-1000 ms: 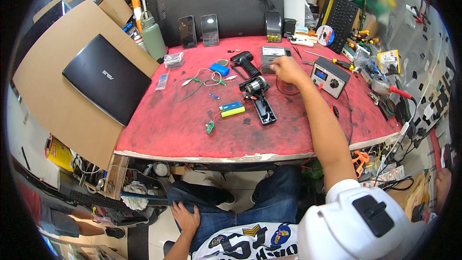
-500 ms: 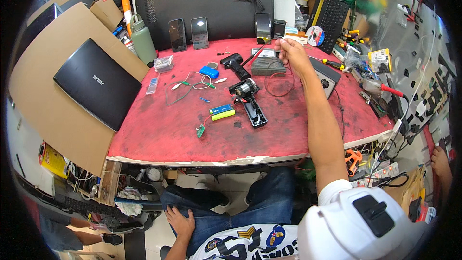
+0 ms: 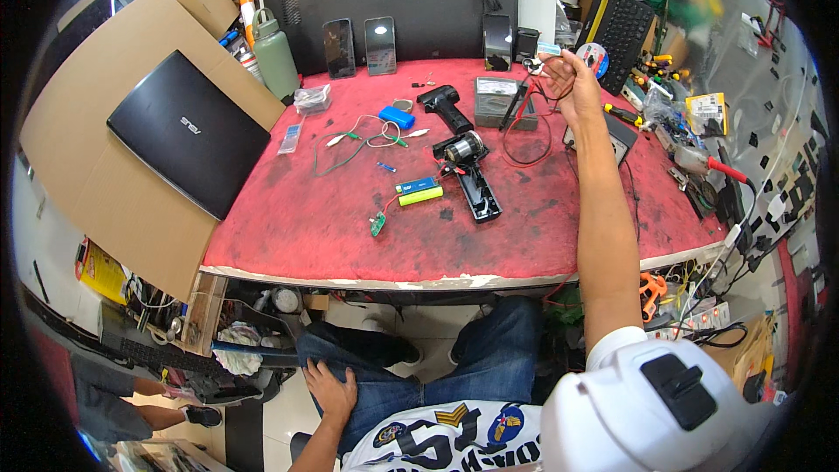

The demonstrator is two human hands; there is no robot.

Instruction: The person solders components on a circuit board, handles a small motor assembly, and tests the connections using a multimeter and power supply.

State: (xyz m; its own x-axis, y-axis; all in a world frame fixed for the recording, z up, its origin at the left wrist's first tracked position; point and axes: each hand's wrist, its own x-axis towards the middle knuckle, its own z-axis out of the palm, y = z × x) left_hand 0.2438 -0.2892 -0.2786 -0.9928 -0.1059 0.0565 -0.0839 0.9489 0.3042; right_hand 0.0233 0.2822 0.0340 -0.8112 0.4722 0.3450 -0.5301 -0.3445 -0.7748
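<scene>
My right hand [image 3: 572, 92] is raised over the far right of the table, fingers pinched on the test leads. A black probe [image 3: 514, 105] hangs tilted below its fingers, and a red lead [image 3: 549, 135] loops down to the table. Beside and below the hand lies a grey box-shaped meter [image 3: 496, 107], partly covered by the leads. My left hand [image 3: 332, 387] rests on my thigh with fingers apart, holding nothing. Mid-table lies an opened black handheld device [image 3: 479, 190] with its motor showing, next to a yellow-green battery cell [image 3: 421, 196] and a small green circuit board [image 3: 377, 225].
A black pistol-shaped housing [image 3: 444, 107], a blue battery pack [image 3: 397, 117] and clip leads [image 3: 350, 142] lie on the red table [image 3: 297, 245]. A black laptop lid [image 3: 188, 135] leans on cardboard at left. Phones [image 3: 381, 45] stand at the back; a screwdriver [image 3: 622, 115] and tools crowd the right.
My right hand has moved right across the table with the test leads, and the probes now hang below it. The whole view has shifted slightly. My left hand stays on my thigh.
</scene>
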